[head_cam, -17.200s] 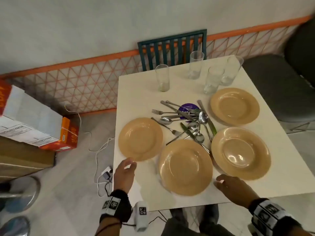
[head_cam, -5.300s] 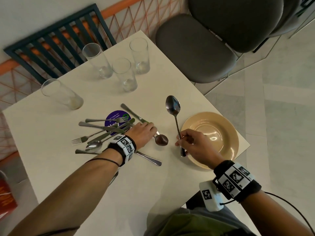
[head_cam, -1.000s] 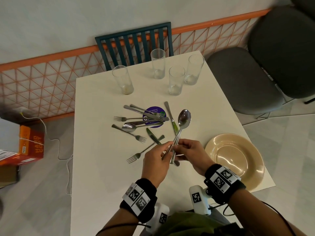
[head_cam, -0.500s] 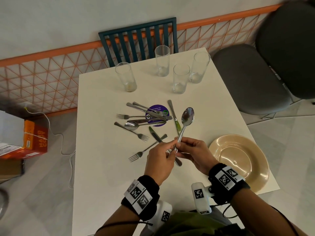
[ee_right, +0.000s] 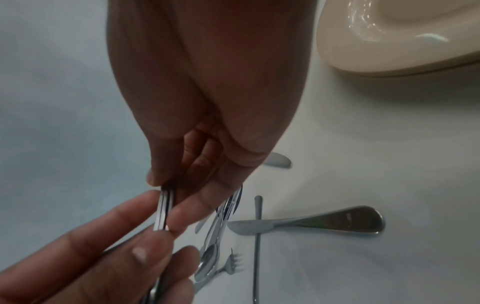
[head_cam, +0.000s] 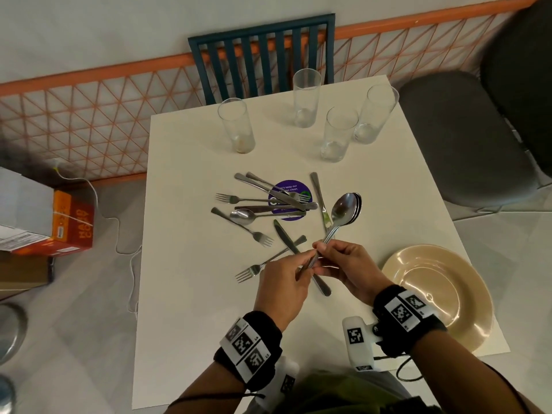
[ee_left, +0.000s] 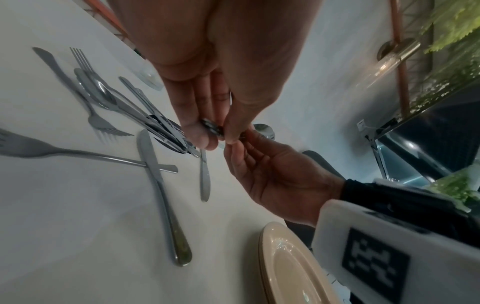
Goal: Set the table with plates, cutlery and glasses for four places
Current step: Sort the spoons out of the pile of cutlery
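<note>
Both hands hold a nested bundle of spoons (head_cam: 346, 209) above the white table (head_cam: 185, 294), bowls pointing away from me. My left hand (head_cam: 307, 262) pinches the handle ends (ee_left: 213, 127). My right hand (head_cam: 321, 252) pinches the handles (ee_right: 165, 207) a little further up. Loose forks, knives and one spoon lie in a pile (head_cam: 263, 204) at the table's middle. A knife (head_cam: 286, 239) and a fork (head_cam: 257, 268) lie under the hands. Beige plates (head_cam: 436, 294) sit stacked at the near right corner. Several empty glasses (head_cam: 339, 135) stand at the far side.
A round purple sticker (head_cam: 291, 189) lies under the cutlery pile. A blue slatted chair (head_cam: 263, 55) stands behind the table, and grey chairs (head_cam: 466, 138) stand to the right. Boxes (head_cam: 71, 222) and a cable (head_cam: 119, 234) lie on the floor to the left.
Over the last second both hands have kept hold of the spoons, whose handles have drawn closer together. Since the oldest frame the spread-out plates have been gathered into one stack at the right.
</note>
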{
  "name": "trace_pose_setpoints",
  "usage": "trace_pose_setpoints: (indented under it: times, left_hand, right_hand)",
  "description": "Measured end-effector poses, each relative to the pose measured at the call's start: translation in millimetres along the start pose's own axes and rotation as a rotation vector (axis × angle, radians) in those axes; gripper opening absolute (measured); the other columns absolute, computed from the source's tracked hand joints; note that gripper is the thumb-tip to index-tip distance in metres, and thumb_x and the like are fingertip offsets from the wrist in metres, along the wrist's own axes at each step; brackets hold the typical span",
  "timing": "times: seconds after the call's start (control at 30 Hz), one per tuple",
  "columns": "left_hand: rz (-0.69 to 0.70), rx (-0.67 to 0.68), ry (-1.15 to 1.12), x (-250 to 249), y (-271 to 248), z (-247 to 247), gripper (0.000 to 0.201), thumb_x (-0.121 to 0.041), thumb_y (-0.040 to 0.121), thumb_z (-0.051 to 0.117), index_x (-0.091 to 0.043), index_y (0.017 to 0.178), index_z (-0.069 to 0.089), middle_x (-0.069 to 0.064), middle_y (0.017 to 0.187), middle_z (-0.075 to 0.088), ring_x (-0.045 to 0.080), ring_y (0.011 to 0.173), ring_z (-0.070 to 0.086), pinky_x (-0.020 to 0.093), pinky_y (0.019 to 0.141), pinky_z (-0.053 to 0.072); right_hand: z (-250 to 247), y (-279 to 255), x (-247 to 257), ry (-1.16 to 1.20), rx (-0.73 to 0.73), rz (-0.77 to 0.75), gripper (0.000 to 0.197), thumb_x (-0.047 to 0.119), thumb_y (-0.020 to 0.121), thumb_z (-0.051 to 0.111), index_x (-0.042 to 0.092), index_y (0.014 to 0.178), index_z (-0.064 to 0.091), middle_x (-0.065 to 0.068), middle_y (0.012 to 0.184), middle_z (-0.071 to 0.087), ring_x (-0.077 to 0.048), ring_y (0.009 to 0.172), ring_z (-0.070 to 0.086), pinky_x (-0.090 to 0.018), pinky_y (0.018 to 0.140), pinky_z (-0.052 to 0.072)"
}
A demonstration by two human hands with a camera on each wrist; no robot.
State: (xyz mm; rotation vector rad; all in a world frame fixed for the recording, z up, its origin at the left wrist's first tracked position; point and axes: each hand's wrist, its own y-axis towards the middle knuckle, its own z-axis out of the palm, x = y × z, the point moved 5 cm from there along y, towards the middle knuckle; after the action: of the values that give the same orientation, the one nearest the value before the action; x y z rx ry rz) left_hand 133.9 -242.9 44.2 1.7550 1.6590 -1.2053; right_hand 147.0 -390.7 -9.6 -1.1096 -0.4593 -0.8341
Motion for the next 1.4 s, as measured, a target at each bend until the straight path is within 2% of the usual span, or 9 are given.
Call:
trace_pose_setpoints:
  times: [0.17,0.27,0.37,0.47,0.57,0.73,0.9,1.03,1.4]
  left_hand:
    - [-0.035,0.109,-0.048,5,8,1,0.033,-0.027,0.093,0.066,-0.029,0.125,0.066,-0.012,0.109,0.073,0.001,0.087,0.070,0.022,0.084,0.058]
    - [-0.030,0.045,0.018,15,35,-16,0.025,-0.034,0.092,0.065,-0.023,0.113,0.072,-0.008,0.103,0.075,0.001,0.085,0.069,0.017,0.081,0.055]
    - [-0.014,-0.049,0.211,30,79,-36,0.021,-0.025,0.094,0.064,-0.017,0.111,0.073,-0.003,0.106,0.073,0.009,0.087,0.067,0.023,0.082,0.054]
    - [0.013,-0.002,0.457,46,123,-40,0.023,-0.017,0.094,0.061,-0.015,0.114,0.071,0.003,0.111,0.071,0.019,0.097,0.067,0.035,0.090,0.054]
    - [0.042,0.074,0.701,57,153,-37,0.025,-0.016,0.095,0.058,-0.018,0.116,0.070,0.004,0.113,0.070,0.023,0.102,0.066,0.038,0.090,0.053]
    - [0.114,0.234,1.033,70,173,-27,0.020,-0.016,0.095,0.055,-0.020,0.108,0.070,0.005,0.101,0.067,0.024,0.091,0.066,0.038,0.079,0.056]
    - [0.161,0.282,1.167,73,173,-22,0.013,-0.018,0.092,0.061,-0.019,0.102,0.069,0.002,0.092,0.068,0.022,0.081,0.067,0.039,0.073,0.059]
    - [0.208,0.314,1.179,70,175,-21,0.013,-0.015,0.092,0.058,-0.016,0.103,0.066,0.004,0.093,0.068,0.025,0.082,0.068,0.038,0.072,0.057]
    - [0.204,0.248,0.944,58,144,-72,0.022,-0.014,0.089,0.059,-0.014,0.109,0.069,0.003,0.103,0.064,0.024,0.084,0.063,0.032,0.070,0.048]
  right_hand:
    - [-6,12,-7,-0.038,-0.028,-0.007,0.035,0.018,0.093,0.064,-0.017,0.099,0.065,-0.019,0.085,0.069,-0.025,0.074,0.065,-0.031,0.074,0.060]
    - [-13,15,-7,-0.033,-0.059,-0.010,0.027,0.014,0.093,0.063,-0.012,0.095,0.068,-0.013,0.080,0.070,-0.020,0.069,0.064,-0.026,0.067,0.058]
    - [-21,15,-7,-0.018,-0.085,-0.015,0.030,0.013,0.092,0.063,-0.016,0.098,0.067,-0.013,0.081,0.070,-0.018,0.067,0.065,-0.024,0.065,0.058]
    - [-27,13,-9,-0.002,-0.099,-0.018,0.032,0.014,0.091,0.064,-0.017,0.098,0.066,-0.015,0.083,0.070,-0.017,0.066,0.065,-0.024,0.065,0.057]
    - [-32,9,-10,0.016,-0.120,-0.024,0.036,0.019,0.086,0.067,-0.016,0.096,0.067,-0.015,0.083,0.070,-0.017,0.066,0.064,-0.024,0.064,0.056]
    - [-41,8,-10,0.013,-0.150,-0.039,0.039,0.022,0.084,0.068,-0.017,0.093,0.067,-0.017,0.083,0.069,-0.018,0.067,0.064,-0.024,0.065,0.057]
    - [-42,10,-10,-0.006,-0.165,-0.030,0.028,0.014,0.090,0.065,-0.013,0.090,0.069,-0.018,0.083,0.068,-0.017,0.065,0.063,-0.023,0.064,0.057]
    - [-39,11,-7,-0.016,-0.161,-0.021,0.030,0.023,0.083,0.069,-0.006,0.087,0.072,-0.016,0.081,0.069,-0.018,0.066,0.063,-0.024,0.065,0.056]
    - [-37,1,-7,-0.072,-0.125,0.044,0.021,0.016,0.091,0.065,-0.004,0.093,0.072,-0.010,0.078,0.070,-0.024,0.071,0.059,-0.025,0.064,0.056]
